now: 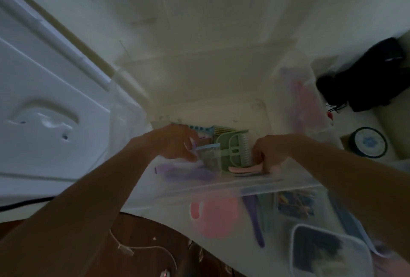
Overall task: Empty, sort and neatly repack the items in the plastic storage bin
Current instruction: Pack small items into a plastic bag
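my worry is a snag: both my hands are down in the clear plastic storage bin, and the green comb could catch its neighbours and drag them out. my left hand pinches a light blue strip; my right hand curls onto a pink clip — blur hides the exact hold. purple brushes lie inside; a lidded tub sits outside.

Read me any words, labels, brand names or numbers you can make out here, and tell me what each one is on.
No text can be read.
Round dark tin: pale blue lid print, too blurred to read.
Colourful packet seen through the clear storage bin: printing too blurred to read.
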